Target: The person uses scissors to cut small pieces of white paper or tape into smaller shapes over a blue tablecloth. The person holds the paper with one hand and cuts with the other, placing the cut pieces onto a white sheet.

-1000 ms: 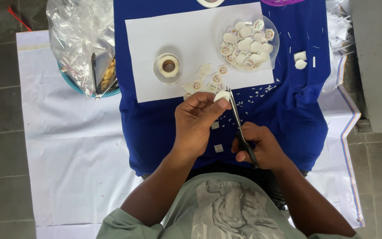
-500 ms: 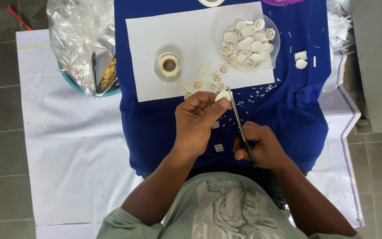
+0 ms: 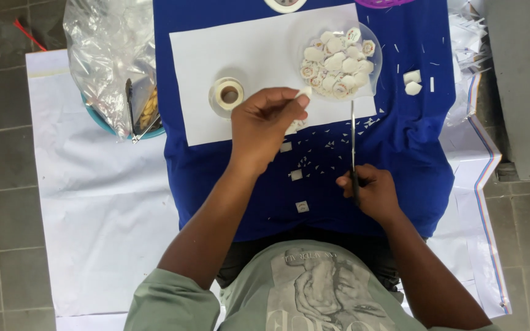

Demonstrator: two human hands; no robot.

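— Holding a small white cut piece pinched in the fingers of our left hand, we have it raised just beside the clear dish. Where are the scissors?

— In our right hand, fingers wrapped round the handles, blades together and pointing away from us, nothing between them.

— How far along do we judge the cutting?

— Well along, we think. The dish holds a heap of round white pieces, roughly twenty, though they overlap too much for an exact count. Three small square pieces lie uncut on the blue cloth, among many tiny trimmings.

— Anything else?

— One tape roll on the one white sheet, and two larger white scraps right of the dish.
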